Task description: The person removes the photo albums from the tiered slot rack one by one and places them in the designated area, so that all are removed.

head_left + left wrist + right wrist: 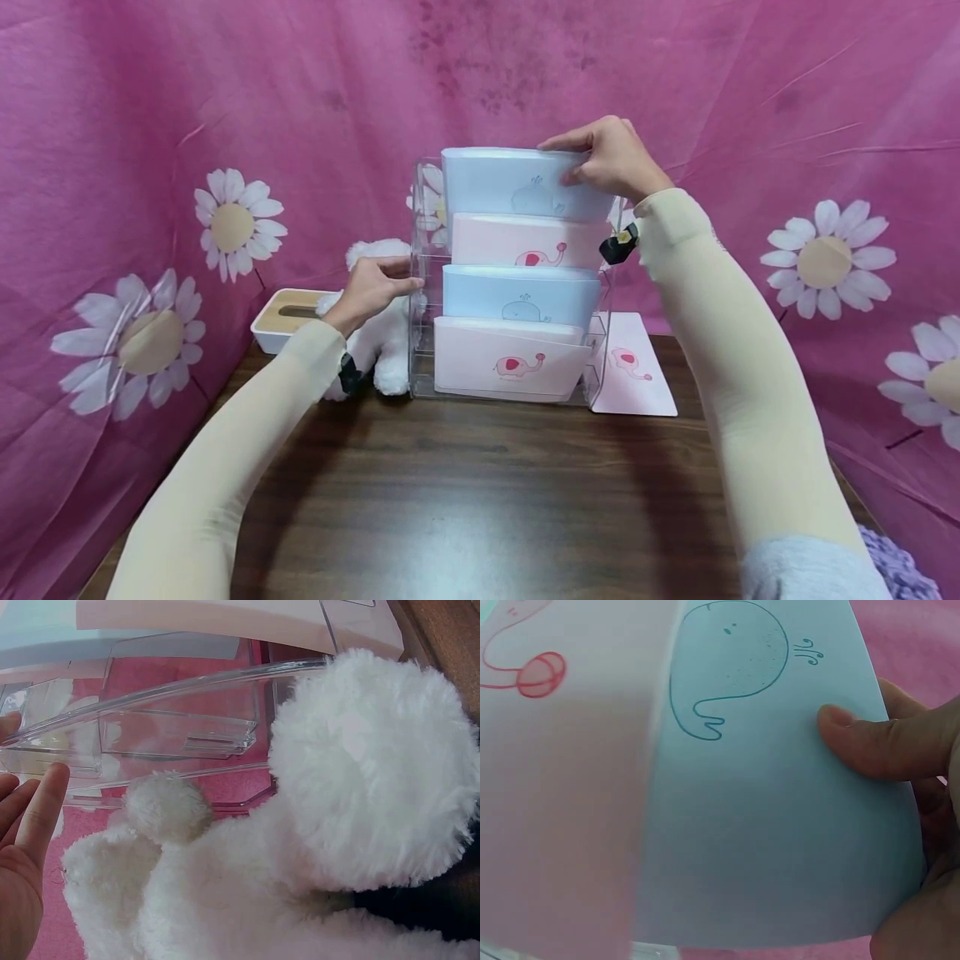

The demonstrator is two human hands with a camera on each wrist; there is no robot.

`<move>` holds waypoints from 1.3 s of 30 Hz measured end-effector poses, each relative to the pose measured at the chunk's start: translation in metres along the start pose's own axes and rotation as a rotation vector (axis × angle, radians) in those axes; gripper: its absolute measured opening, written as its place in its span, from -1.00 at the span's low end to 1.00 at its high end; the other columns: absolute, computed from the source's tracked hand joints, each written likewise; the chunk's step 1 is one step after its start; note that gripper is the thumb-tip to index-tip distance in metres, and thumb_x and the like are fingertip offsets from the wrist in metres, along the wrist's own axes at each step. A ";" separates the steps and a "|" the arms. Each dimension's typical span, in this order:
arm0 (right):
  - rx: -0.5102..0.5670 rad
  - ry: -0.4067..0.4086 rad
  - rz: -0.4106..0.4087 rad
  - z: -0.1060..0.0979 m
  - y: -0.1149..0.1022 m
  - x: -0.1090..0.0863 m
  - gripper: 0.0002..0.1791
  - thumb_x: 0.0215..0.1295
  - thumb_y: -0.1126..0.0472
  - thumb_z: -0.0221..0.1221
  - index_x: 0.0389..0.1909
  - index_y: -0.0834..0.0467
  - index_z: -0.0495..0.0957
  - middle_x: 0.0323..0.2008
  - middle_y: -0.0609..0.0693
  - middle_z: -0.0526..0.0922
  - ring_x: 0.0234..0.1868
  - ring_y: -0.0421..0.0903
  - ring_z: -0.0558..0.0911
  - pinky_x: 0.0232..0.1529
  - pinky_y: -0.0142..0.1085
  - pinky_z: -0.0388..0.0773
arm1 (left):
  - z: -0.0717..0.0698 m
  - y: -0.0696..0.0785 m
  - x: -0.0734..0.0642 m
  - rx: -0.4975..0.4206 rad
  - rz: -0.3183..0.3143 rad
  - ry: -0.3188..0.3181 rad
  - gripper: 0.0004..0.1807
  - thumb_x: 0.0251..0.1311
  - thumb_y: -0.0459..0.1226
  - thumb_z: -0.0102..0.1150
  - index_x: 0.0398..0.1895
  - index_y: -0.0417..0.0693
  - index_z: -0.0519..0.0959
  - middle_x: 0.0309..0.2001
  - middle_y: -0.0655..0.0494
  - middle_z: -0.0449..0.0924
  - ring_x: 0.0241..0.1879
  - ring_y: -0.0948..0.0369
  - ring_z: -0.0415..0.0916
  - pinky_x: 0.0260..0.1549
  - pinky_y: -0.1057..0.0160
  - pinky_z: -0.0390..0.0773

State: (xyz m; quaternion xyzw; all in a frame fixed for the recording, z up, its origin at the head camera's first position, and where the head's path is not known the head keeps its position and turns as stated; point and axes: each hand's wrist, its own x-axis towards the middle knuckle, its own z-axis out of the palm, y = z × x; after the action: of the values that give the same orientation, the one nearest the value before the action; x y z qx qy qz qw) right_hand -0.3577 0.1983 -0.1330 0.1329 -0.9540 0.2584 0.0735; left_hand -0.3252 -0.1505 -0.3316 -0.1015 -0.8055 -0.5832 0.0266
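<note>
A clear tiered rack (pixel 422 385) stands at the back of the table with pink and pale blue booklets stacked in its tiers. My right hand (pixel 617 158) pinches the top right corner of the uppermost blue whale booklet (pixel 483 185); in the right wrist view the thumb (pixel 866 742) lies on its front, fingers behind. Below it come a pink elephant booklet (pixel 487 237), another blue whale booklet (pixel 480 292) and a pink elephant booklet (pixel 468 358) in front. With thumb and fingers, my left hand (pixel 367 292) holds the rack's left side edge (pixel 187 681).
Left of the rack, close against it, sits a white fluffy toy (pixel 390 333). Behind that is a white box with a slotted wooden lid (pixel 281 317). A pink elephant booklet (pixel 637 375) leans at the rack's right. Pink flowered cloth (pixel 315 125) hangs around the brown table (pixel 450 483).
</note>
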 end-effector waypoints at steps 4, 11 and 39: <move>0.035 0.047 0.013 -0.010 -0.002 -0.005 -0.38 0.17 0.36 0.41 0.20 -0.25 0.64 0.23 -0.04 0.67 0.15 -0.12 0.69 0.18 -0.18 0.67 | -0.001 0.000 -0.001 0.010 -0.005 -0.002 -0.37 0.17 -0.29 0.45 0.31 -0.26 0.52 0.28 -0.20 0.57 0.27 -0.04 0.58 0.22 0.13 0.61; 0.118 0.117 0.012 -0.030 -0.001 -0.016 -0.40 0.18 0.39 0.38 0.19 -0.21 0.65 0.22 -0.04 0.68 0.02 -0.24 0.71 0.21 -0.19 0.65 | -0.002 0.001 -0.002 0.031 -0.012 0.011 -0.39 0.15 -0.24 0.48 0.29 -0.18 0.56 0.26 -0.14 0.61 0.25 0.00 0.59 0.24 0.07 0.60; 0.549 0.341 -0.001 -0.084 0.055 -0.063 -0.40 -0.04 0.50 0.50 0.08 0.05 0.72 -0.25 -0.33 0.80 -0.25 -0.38 0.73 -0.27 -0.64 0.63 | -0.005 -0.003 -0.001 0.023 0.004 0.001 -0.40 0.16 -0.27 0.45 0.28 -0.25 0.56 0.24 -0.19 0.61 0.24 -0.01 0.60 0.20 0.17 0.62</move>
State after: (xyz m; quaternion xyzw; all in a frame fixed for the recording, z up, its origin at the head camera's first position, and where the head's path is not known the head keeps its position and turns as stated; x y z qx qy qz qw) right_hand -0.3073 0.3011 -0.1002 0.1029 -0.8226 0.5246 0.1939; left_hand -0.3249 -0.1564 -0.3330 -0.1025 -0.8120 -0.5739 0.0295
